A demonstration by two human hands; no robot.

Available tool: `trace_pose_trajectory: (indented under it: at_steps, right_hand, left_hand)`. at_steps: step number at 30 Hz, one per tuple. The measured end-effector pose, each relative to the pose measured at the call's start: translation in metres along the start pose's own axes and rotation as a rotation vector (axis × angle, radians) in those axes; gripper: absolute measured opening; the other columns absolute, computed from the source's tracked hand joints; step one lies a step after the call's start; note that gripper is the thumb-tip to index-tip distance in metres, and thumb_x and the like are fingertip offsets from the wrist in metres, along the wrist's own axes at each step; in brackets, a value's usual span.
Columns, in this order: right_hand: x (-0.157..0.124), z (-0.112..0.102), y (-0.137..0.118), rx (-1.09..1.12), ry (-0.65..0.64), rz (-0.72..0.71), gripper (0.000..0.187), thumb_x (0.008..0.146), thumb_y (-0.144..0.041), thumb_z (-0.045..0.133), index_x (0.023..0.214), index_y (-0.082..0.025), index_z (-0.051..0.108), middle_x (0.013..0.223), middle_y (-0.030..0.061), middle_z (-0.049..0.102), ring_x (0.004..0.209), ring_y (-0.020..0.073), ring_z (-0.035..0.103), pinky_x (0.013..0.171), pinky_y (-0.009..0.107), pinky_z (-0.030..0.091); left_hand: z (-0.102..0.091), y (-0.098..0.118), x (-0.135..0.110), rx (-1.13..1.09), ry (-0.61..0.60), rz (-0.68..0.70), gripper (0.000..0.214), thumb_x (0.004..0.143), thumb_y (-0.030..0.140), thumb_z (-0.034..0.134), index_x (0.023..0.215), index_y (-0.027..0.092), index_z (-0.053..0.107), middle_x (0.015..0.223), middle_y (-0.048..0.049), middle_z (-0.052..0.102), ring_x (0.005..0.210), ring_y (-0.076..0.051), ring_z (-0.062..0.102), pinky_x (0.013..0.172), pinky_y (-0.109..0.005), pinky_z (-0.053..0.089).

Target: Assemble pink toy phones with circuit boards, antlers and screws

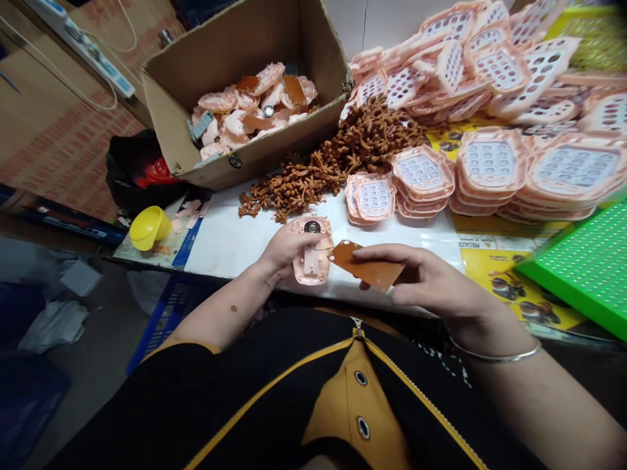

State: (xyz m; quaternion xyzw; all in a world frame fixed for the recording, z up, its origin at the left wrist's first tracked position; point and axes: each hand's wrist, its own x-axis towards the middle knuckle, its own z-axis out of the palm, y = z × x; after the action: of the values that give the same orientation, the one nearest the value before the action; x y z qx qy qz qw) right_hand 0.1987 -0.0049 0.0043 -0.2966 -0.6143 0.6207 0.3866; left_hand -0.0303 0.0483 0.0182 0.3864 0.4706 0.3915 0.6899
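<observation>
Go gently on the thin wire between shell and board

Take the pink shell [321, 267] as the centre of the dial, with 12 pointing away from the wearer. The brown circuit board [369, 266] is at 3 o'clock, its left end right beside the shell's edge; whether the two touch, I cannot tell. The left hand [289, 247] grips the shell from 9 o'clock, thumb lying across it just below the round black speaker [312, 226]. The right hand [431, 281] holds the board between thumb and fingers, coming in from 4 o'clock.

What looks like a thin wire [323, 249] crosses the gap, so I would keep the board this close and the wire slack (a sharp tug could well strain a joint). Better to grip the board by its edges and turn it slowly, with the left hand keeping the shell steady and the thumb off the wire. I would also stay clear of the brown parts heap [337, 160] at 12 o'clock and the stacked pink covers [375, 198] at 2, since a bumped stack might slide.
</observation>
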Motion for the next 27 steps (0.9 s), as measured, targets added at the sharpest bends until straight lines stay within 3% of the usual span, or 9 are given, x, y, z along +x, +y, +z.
trace_pose_trajectory:
  at_steps: [3, 5, 8, 11, 17, 20, 23, 27]
  right_hand:
    - [0.003, -0.001, -0.015, -0.04, 0.032, -0.058, 0.062, 0.064, -0.048, 0.088, 0.12, -0.03, 0.07, 0.118, 0.0061, 0.075, 0.102, 0.0239, 0.074, 0.082, 0.034, 0.061]
    - [0.008, 0.001, -0.02, -0.146, 0.122, -0.082, 0.048, 0.069, -0.041, 0.086, 0.113, -0.027, 0.074, 0.109, 0.0065, 0.078, 0.093, 0.0221, 0.074, 0.077, 0.033, 0.061]
    - [0.016, 0.005, -0.021, -0.218, 0.224, -0.052, 0.031, 0.076, -0.045, 0.079, 0.098, -0.023, 0.079, 0.079, 0.0046, 0.077, 0.063, 0.0155, 0.069, 0.057, 0.026, 0.056]
    - [0.023, 0.008, -0.02, -0.213, 0.304, -0.032, 0.036, 0.078, -0.056, 0.073, 0.089, -0.022, 0.079, 0.055, 0.0, 0.066, 0.044, 0.0102, 0.056, 0.043, 0.022, 0.045]
    - [0.027, 0.011, -0.018, -0.312, 0.37, -0.056, 0.046, 0.078, -0.066, 0.067, 0.077, -0.021, 0.076, 0.047, -0.0027, 0.055, 0.042, 0.0087, 0.047, 0.041, 0.023, 0.036]
    - [0.025, 0.01, -0.017, -0.354, 0.393, -0.045, 0.051, 0.079, -0.069, 0.063, 0.061, -0.021, 0.068, 0.046, -0.0018, 0.053, 0.042, 0.0091, 0.046, 0.041, 0.024, 0.034]
    - [0.023, 0.01, -0.016, -0.403, 0.422, -0.064, 0.055, 0.081, -0.069, 0.06, 0.052, -0.022, 0.061, 0.044, -0.0017, 0.05, 0.041, 0.0088, 0.042, 0.041, 0.025, 0.031]
    - [0.024, 0.012, -0.018, -0.432, 0.427, -0.069, 0.055, 0.084, -0.069, 0.058, 0.054, -0.022, 0.06, 0.044, -0.0025, 0.049, 0.04, 0.0088, 0.04, 0.04, 0.025, 0.03]
  left_hand:
    - [0.0, -0.01, -0.003, -0.112, -0.113, -0.17, 0.03, 0.055, 0.017, 0.081, 0.083, 0.011, 0.071, 0.075, -0.0045, 0.072, 0.068, -0.017, 0.066, 0.071, -0.03, 0.05]
    - [0.001, -0.015, -0.005, -0.178, -0.205, -0.214, 0.032, 0.053, 0.017, 0.08, 0.083, 0.011, 0.07, 0.072, -0.0042, 0.07, 0.063, -0.015, 0.063, 0.066, -0.028, 0.047]
    - [0.0, -0.019, -0.005, -0.246, -0.285, -0.247, 0.031, 0.056, 0.019, 0.078, 0.085, 0.011, 0.071, 0.072, -0.0046, 0.068, 0.062, -0.014, 0.061, 0.064, -0.027, 0.045]
    - [-0.003, -0.023, -0.005, -0.299, -0.301, -0.277, 0.029, 0.06, 0.022, 0.077, 0.085, 0.01, 0.07, 0.075, -0.0061, 0.069, 0.065, -0.016, 0.063, 0.068, -0.029, 0.047]
    - [-0.004, -0.027, -0.008, -0.35, -0.26, -0.338, 0.028, 0.07, 0.028, 0.076, 0.091, 0.009, 0.072, 0.082, -0.007, 0.074, 0.072, -0.018, 0.068, 0.075, -0.031, 0.052]
    - [-0.003, -0.029, -0.007, -0.352, -0.245, -0.361, 0.026, 0.075, 0.031, 0.074, 0.09, 0.01, 0.072, 0.083, -0.0069, 0.075, 0.074, -0.018, 0.069, 0.076, -0.03, 0.053]
    - [-0.002, -0.03, -0.008, -0.333, -0.252, -0.355, 0.034, 0.07, 0.037, 0.082, 0.089, 0.011, 0.072, 0.082, -0.0058, 0.074, 0.072, -0.017, 0.069, 0.075, -0.029, 0.053]
    - [-0.001, -0.027, -0.012, -0.216, -0.31, -0.294, 0.045, 0.063, 0.042, 0.088, 0.091, 0.011, 0.069, 0.08, -0.0058, 0.072, 0.07, -0.016, 0.068, 0.07, -0.028, 0.052]
